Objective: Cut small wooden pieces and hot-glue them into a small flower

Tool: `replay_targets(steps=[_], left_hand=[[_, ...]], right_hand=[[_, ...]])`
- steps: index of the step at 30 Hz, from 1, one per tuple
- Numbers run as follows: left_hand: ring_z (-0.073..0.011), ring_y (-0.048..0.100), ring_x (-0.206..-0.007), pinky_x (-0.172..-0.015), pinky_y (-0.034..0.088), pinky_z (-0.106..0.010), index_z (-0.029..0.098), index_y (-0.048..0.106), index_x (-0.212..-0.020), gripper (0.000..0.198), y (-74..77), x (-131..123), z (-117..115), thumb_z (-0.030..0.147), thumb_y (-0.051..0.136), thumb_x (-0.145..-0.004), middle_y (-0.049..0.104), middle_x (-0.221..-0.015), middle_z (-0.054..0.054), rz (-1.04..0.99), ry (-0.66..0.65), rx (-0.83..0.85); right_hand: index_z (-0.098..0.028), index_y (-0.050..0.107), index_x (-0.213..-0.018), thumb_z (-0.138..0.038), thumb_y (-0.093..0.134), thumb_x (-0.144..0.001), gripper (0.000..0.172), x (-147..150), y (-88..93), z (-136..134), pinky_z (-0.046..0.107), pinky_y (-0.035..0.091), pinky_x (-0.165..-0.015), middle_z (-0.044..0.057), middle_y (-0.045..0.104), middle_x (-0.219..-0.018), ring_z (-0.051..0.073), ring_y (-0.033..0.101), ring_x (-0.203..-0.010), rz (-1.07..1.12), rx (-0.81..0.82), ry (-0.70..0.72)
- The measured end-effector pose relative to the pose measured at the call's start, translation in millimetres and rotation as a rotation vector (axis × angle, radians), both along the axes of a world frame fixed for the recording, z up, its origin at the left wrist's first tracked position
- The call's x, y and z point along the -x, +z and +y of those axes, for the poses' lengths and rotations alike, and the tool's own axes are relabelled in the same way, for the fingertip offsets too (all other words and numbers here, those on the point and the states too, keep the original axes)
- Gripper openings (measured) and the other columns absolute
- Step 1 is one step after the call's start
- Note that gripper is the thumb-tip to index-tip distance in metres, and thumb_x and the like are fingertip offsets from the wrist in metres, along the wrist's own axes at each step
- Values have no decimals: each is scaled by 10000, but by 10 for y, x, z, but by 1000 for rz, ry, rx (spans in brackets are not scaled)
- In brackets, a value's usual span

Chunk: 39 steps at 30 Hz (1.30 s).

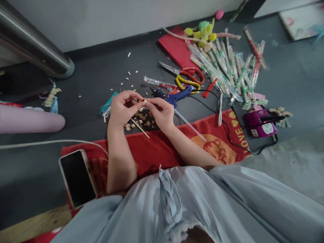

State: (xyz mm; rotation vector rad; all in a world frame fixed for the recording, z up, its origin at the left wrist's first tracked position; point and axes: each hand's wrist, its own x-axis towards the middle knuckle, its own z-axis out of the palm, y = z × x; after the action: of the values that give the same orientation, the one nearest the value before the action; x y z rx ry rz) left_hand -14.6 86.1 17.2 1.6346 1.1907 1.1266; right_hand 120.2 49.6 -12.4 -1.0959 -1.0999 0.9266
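1 pale piece (145, 101) — mostly hidden — in fingertip pinch of left hand (123, 109) and right hand (163, 113)

Scissors (181, 72) — behind glue gun (174, 99)

The person in front of me is wearing a loose, pale blue-grey garment (227, 199), its thin cloth creasing into long, soft folds. A gathered strip (170, 195) of similar fabric is running down the middle, and a whitish, frayed edge (177, 232) is fringing its lower end. Both forearms (120, 158) are showing bare.
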Motion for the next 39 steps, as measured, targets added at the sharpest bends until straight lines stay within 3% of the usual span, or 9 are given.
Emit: replay_targets(steps=[5,10,17,22,26,29,34,39], left_hand=[[-55,444,-458,-434,315,-206,217,750,-813,133,7,29,-11,274,749,-693,565,-520,35,4,-64,22],[-51,451,-457,-433,328,-195,196,734,-751,92,32,24,-17,242,751,-674,574,-532,32,-18,-54,38],[-59,509,-478,-454,387,-184,163,709,-770,119,30,8,-10,253,712,-693,598,-557,22,-16,-76,100],[-59,523,-487,-467,414,-182,174,698,-775,104,-3,-18,15,253,691,-708,620,-594,22,-36,50,69],[-54,508,-459,-447,407,-175,176,668,-766,78,-34,-23,49,238,679,-720,588,-559,32,-95,108,119],[-48,484,-428,-428,387,-167,184,639,-750,48,-53,-21,78,225,660,-735,538,-506,51,-122,142,152],[-46,462,-408,-421,379,-169,190,604,-742,23,-58,-32,110,188,626,-743,510,-488,63,-126,198,189],[-53,468,-420,-433,384,-172,193,583,-740,36,-63,-35,111,200,617,-750,494,-483,63,-101,181,185]], right_hand=[[-196,675,-814,-450,687,-752,262,0,33,-9,242,474,-500,-13,673,-711,77,532,-510,50,147,19],[-198,630,-765,-465,694,-739,276,8,64,-17,227,457,-490,-31,627,-655,67,508,-498,84,160,35],[-199,640,-825,-433,648,-776,239,6,47,-14,244,495,-554,-10,654,-727,82,540,-557,55,137,64],[-211,613,-920,-365,504,-851,201,16,44,-41,254,490,-595,-1,633,-767,104,554,-618,-45,168,148],[-204,521,-732,-159,369,-794,170,-6,75,-72,256,444,-671,-8,560,-694,115,525,-655,-256,139,231],[-213,429,-630,-123,344,-723,155,-48,146,-86,262,404,-695,-2,525,-650,129,503,-670,-461,93,333],[-194,480,-679,-144,345,-761,166,-100,383,-126,264,390,-719,40,557,-716,152,517,-729,-714,-15,397],[-150,609,-834,-159,358,-856,252,-205,717,-165,281,363,-691,83,636,-858,174,556,-787,-1179,120,468]])
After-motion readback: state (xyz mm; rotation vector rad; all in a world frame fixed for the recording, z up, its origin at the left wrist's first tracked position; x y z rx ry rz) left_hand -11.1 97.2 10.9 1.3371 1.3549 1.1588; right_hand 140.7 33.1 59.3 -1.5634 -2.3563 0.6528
